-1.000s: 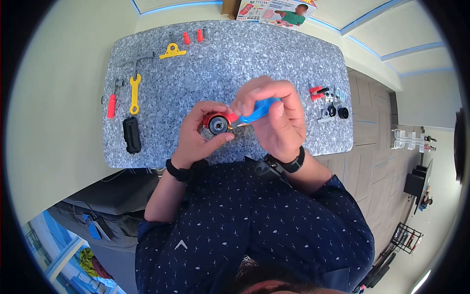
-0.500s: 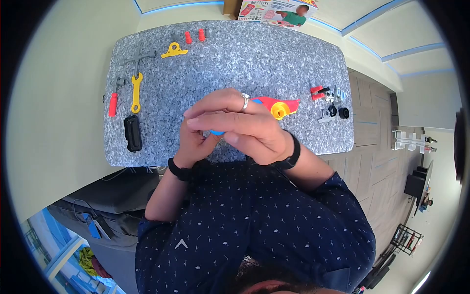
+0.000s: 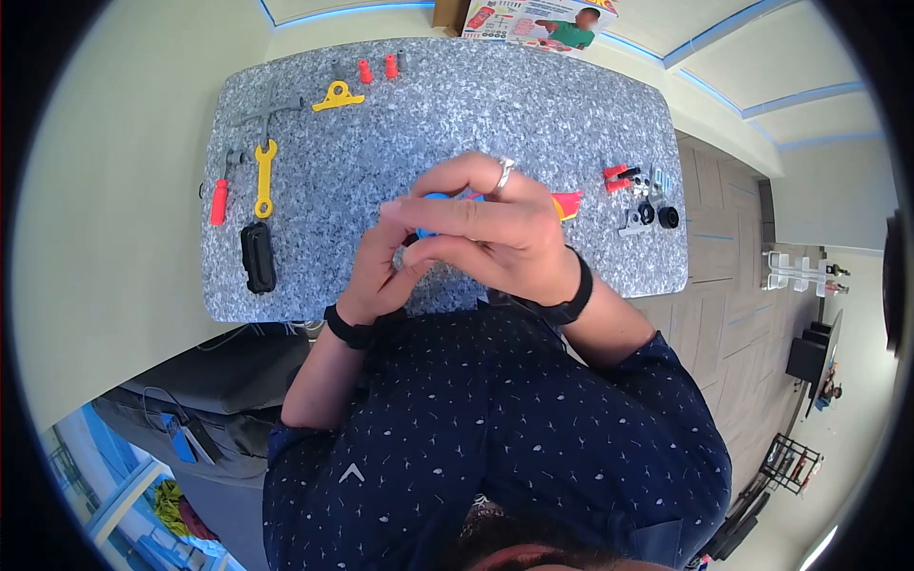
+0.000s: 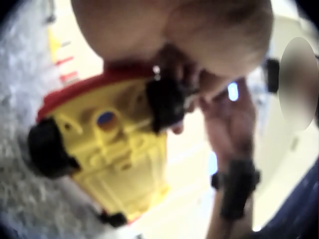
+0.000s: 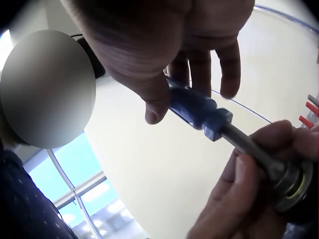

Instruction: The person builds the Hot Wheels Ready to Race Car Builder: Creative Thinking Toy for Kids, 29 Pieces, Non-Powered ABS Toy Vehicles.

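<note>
A toy car with a red top, yellow underside (image 4: 119,154) and black wheels (image 4: 50,149) is tilted in my left hand (image 3: 371,271), whose fingers grip it around one wheel (image 5: 299,196). My right hand (image 3: 505,233) holds a blue-handled tool (image 5: 197,107) between thumb and fingers, and other fingers hang apart from the handle. In the right wrist view the tool's grey shaft (image 5: 249,147) runs to that wheel's hub, beside the left thumb and fingers. From the head, the hands cover most of the car, with a red end (image 3: 568,203) showing.
At the table's left lie a yellow wrench (image 3: 265,181), a red-handled tool (image 3: 220,202) and a black part (image 3: 257,259). A yellow bracket (image 3: 338,97) and red pieces (image 3: 391,67) are at the back. Small parts (image 3: 647,215) lie at right; a printed box (image 3: 533,21) stands behind.
Over the last second, the car has turned in my left hand and the blue tool has swung round to the wheel. Since half a second ago, my right hand has shifted slightly right.
</note>
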Available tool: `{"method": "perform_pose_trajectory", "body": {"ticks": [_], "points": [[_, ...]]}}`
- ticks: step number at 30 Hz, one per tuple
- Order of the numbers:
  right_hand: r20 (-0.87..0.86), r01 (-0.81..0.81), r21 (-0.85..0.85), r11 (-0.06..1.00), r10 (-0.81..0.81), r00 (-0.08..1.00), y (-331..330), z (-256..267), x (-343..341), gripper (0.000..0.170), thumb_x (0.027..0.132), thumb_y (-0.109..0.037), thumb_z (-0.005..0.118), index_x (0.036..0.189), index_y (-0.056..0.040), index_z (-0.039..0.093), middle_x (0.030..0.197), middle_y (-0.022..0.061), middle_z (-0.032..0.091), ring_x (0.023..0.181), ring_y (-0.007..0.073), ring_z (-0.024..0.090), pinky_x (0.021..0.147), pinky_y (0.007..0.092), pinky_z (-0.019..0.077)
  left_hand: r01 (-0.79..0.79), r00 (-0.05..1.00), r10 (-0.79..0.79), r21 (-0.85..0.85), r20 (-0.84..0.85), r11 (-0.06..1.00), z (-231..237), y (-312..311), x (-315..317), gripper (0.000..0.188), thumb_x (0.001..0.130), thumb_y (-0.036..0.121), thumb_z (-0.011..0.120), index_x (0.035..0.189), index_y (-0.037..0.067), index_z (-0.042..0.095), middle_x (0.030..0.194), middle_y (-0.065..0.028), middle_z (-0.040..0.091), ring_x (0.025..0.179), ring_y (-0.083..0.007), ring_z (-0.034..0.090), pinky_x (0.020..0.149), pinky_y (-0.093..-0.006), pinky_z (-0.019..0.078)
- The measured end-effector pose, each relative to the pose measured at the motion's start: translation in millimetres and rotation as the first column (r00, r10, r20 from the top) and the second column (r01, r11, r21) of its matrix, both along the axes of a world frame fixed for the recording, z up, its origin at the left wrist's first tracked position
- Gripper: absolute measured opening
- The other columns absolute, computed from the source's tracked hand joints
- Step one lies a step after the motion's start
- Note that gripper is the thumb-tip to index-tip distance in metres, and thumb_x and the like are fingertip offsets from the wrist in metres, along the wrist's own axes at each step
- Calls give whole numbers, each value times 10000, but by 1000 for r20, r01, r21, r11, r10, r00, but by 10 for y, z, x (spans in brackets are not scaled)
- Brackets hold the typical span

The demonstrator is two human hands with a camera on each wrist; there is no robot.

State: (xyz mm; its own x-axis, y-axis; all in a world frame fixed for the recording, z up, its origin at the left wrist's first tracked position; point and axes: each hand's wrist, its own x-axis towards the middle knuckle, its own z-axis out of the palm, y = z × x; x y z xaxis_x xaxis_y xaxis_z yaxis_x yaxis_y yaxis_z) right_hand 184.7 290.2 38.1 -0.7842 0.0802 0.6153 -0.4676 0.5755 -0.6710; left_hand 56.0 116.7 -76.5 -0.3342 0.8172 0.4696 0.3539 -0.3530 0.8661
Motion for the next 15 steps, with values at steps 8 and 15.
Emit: {"method": "perform_pose_trajectory", "body": {"ticks": [8, 15], "points": [[14, -89, -30, 996, 90, 996, 12, 13, 27, 443, 975, -6, 781, 1408, -98, 809, 1416, 130, 757, 1192, 353, 780, 948, 407, 654, 6, 1000, -6, 11, 10, 1000, -220, -23, -27, 465, 1107, 302, 757, 1481, 42, 665, 1253, -77, 797, 1027, -186, 740, 851, -334, 562], [34, -74, -78, 994, 77, 996, -21, 52, 44, 446, 961, -35, 802, 1404, -89, 807, 1503, 128, 734, 1254, 356, 761, 1031, 433, 622, -58, 998, 57, -66, -15, 996, -94, -40, 12, 538, 1027, 323, 860, 1461, 62, 677, 1293, -83, 789, 1081, -205, 755, 923, -353, 584]]}}
